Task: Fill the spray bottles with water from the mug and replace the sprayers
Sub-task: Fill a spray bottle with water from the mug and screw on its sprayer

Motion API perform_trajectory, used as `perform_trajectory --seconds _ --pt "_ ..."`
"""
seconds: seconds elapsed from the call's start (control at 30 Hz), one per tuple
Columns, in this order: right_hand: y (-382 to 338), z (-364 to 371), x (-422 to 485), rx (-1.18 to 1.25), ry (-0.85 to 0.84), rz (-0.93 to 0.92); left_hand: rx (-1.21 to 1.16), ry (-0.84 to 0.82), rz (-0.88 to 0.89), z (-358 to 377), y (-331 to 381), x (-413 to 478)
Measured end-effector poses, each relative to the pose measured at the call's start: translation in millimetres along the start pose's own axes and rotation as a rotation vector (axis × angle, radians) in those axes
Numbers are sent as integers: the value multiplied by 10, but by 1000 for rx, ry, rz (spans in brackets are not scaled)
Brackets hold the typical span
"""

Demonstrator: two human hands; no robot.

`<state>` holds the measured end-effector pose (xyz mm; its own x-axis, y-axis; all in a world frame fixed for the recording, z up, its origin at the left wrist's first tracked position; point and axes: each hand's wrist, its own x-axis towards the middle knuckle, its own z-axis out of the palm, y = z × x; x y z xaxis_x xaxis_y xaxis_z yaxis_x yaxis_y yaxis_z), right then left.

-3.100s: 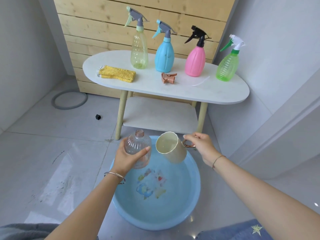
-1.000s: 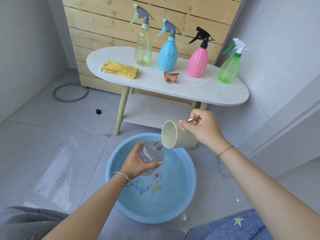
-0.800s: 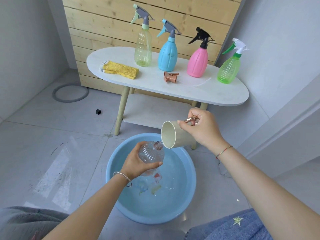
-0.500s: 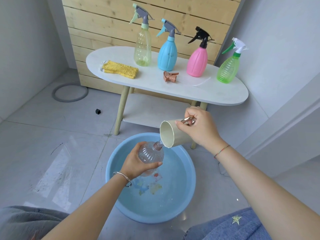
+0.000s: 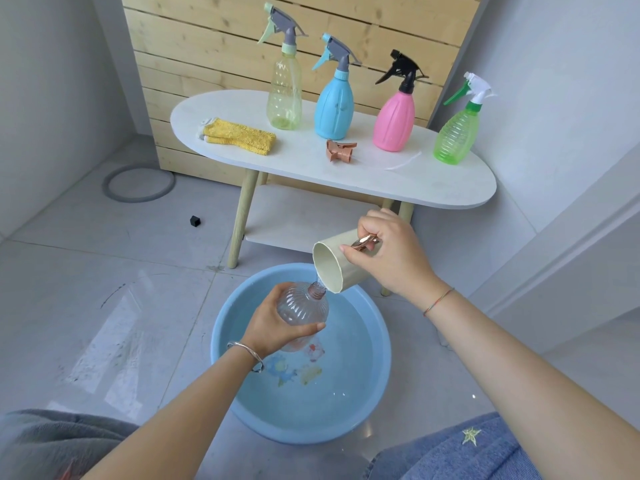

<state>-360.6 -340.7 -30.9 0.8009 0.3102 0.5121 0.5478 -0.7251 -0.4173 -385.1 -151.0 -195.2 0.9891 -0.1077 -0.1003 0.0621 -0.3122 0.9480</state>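
Observation:
My left hand (image 5: pixel 273 323) grips a clear ribbed bottle (image 5: pixel 304 308) without its sprayer, tilted over the blue basin (image 5: pixel 375 375). My right hand (image 5: pixel 389 256) holds the cream mug (image 5: pixel 330 268) by its copper handle, tipped on its side with the lip just above the bottle's neck; a thin stream of water runs into it. A loose copper sprayer (image 5: pixel 340 151) lies on the white table (image 5: pixel 433 188). On the table stand a yellow bottle (image 5: pixel 284 95), a blue bottle (image 5: pixel 334 105), a pink bottle (image 5: pixel 394 123) and a green bottle (image 5: pixel 455 135), each with its sprayer on.
A folded yellow cloth (image 5: pixel 239 136) lies at the table's left end. The basin holds water and sits on grey floor tiles in front of the table. A grey ring (image 5: pixel 138 184) and a small black cap (image 5: pixel 195 221) lie on the floor at left.
The mug rose from the basin and tipped over the bottle's neck; the bottle was lowered and tilted toward it. Over the last second both hands have barely moved while water pours.

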Motion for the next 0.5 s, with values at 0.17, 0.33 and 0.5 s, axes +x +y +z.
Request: perform_trajectory --seconds 0.17,0.33,0.5 --pt "18 29 -8 -37 -27 -45 4 1 -11 -5 -27 11" --pt "9 54 -15 -54 -34 -90 -12 6 -20 -1 -22 -1" --pt "5 76 -28 -51 -40 -84 -15 7 -34 -1 -12 -9"
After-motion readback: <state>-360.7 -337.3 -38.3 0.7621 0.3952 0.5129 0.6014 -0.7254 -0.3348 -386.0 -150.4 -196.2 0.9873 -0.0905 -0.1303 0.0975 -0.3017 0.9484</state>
